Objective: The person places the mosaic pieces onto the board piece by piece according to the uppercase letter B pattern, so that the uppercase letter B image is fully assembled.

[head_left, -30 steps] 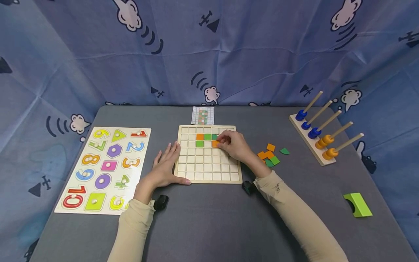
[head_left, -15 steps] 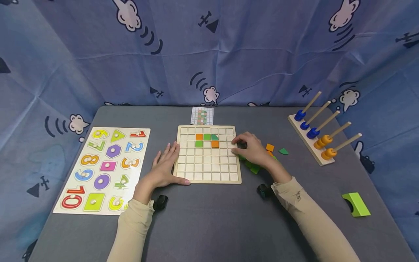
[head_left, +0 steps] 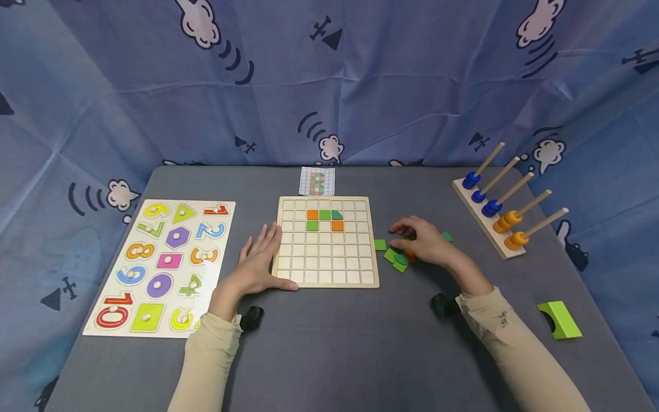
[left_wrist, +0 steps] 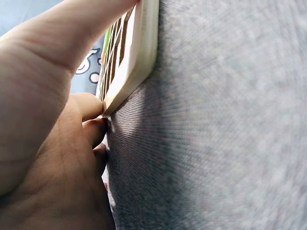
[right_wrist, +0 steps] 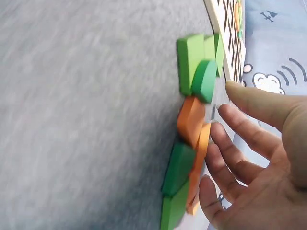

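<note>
A square wooden grid board (head_left: pixel 325 285) lies mid-table, with several orange and green tiles (head_left: pixel 325 214) in its upper cells. My left hand (head_left: pixel 255 264) rests against its left side, fingers straight and the thumb along the lower left corner. In the left wrist view, the board's edge (left_wrist: pixel 149 52) meets thumb and fingers. To the right of the board, my right hand (head_left: pixel 426 243) hovers with bent, parted fingers over loose tiles, hiding some. In the right wrist view, a green tile (right_wrist: pixel 191 60), a rounded green piece (right_wrist: pixel 206 79) and orange tiles (right_wrist: pixel 191 120) lie by the fingertips, nothing gripped.
A printed pattern card (head_left: pixel 304 186) lies behind the board. At left is a number-and-shape puzzle board (head_left: pixel 206 274). A peg stand (head_left: pixel 489 222) with blue and orange rings stands far right. A green arched block (head_left: pixel 565 321) lies near the right table edge.
My right hand has left the orange tile on the board and moved right to the loose tiles. Several green tiles now lie closer to the board. My left hand keeps its place.
</note>
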Demonstrator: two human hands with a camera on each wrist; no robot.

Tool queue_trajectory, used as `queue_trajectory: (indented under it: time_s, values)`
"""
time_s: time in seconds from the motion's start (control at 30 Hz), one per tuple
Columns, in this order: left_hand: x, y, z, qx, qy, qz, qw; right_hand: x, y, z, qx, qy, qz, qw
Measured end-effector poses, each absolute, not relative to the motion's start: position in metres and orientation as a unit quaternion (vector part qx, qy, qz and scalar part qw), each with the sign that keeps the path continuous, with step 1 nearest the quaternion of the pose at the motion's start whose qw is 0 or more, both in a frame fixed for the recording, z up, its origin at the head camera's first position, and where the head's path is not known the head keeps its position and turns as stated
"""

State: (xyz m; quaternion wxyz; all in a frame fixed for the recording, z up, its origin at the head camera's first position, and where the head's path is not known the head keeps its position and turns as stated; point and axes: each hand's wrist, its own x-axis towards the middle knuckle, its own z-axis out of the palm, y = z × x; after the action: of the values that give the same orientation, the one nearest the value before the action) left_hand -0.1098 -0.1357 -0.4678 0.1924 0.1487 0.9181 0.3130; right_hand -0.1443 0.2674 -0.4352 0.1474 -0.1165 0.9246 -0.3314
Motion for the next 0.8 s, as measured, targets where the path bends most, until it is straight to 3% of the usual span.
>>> queue_trajectory:
  time_s: [0.5, 0.8]
  values:
    - [-0.110, -0.134, -0.465, 0.150, 0.919, 0.309, 0.194, -0.136, 0.286, -0.432, -0.109, 0.932, -0.310, 0.155]
    - [-0.110, -0.134, -0.465, 0.151, 0.918, 0.311, 0.194, -0.132, 0.282, -0.438, -0.102, 0.933, -0.319, 0.128]
